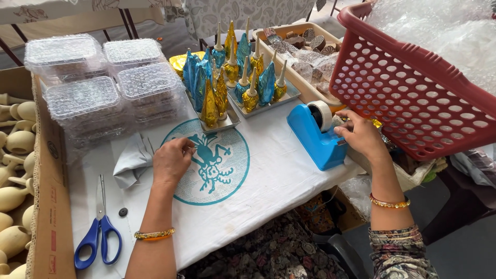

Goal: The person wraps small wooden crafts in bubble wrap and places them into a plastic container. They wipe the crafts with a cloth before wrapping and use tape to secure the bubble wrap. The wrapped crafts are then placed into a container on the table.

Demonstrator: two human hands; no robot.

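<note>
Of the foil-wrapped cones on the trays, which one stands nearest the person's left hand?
The gold foil-wrapped cone at the front edge of the left tray. The other cones stand farther back or on the right tray, away from the left hand.

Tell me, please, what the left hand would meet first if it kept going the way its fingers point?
Probably the metal tray holding foil-wrapped cones, just beyond the left hand; only printed white cloth lies between, though depth is uncertain.
</note>
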